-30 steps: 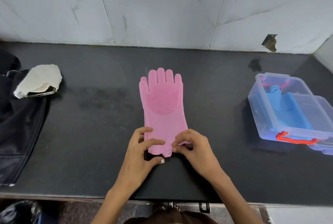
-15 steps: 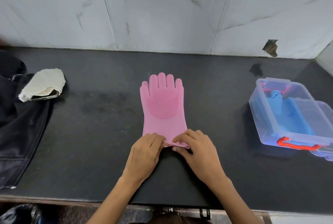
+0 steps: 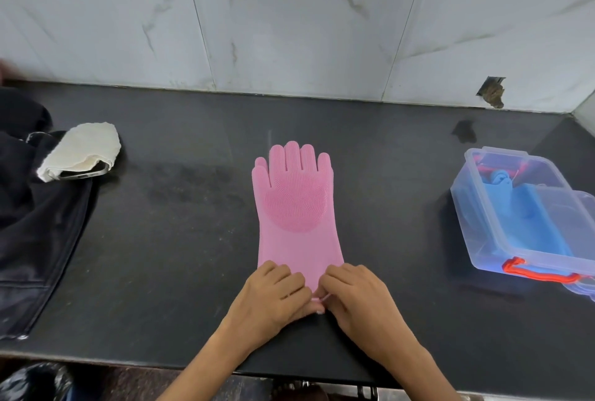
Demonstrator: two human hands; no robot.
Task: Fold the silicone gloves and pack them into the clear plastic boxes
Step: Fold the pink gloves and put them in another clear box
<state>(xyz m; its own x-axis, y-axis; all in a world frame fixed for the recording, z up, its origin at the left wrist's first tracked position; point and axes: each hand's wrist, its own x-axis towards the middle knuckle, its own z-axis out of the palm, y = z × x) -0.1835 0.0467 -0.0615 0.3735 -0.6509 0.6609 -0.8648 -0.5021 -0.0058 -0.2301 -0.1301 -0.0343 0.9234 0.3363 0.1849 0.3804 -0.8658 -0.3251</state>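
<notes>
A pink silicone glove [image 3: 296, 207] lies flat on the black counter [image 3: 180, 239], fingers pointing to the wall, bristled palm up. My left hand [image 3: 273, 294] and my right hand [image 3: 354, 294] sit side by side on its cuff end, fingers curled over the edge and pinching it. At the right stands a clear plastic box [image 3: 528, 217] with a red handle; a blue glove [image 3: 531, 213] lies inside. The cuff edge itself is hidden under my fingers.
A second clear box or lid [image 3: 579, 284] peeks out behind the first at the right edge. At the left lie a dark garment [image 3: 35, 226] and a phone wrapped in a white cloth [image 3: 80, 155]. The tiled wall closes the back.
Both hands closed in on the cuff and now cover it, fingers curled down onto its edge. The glove stays flat in the same spot. The camera came nearer.
</notes>
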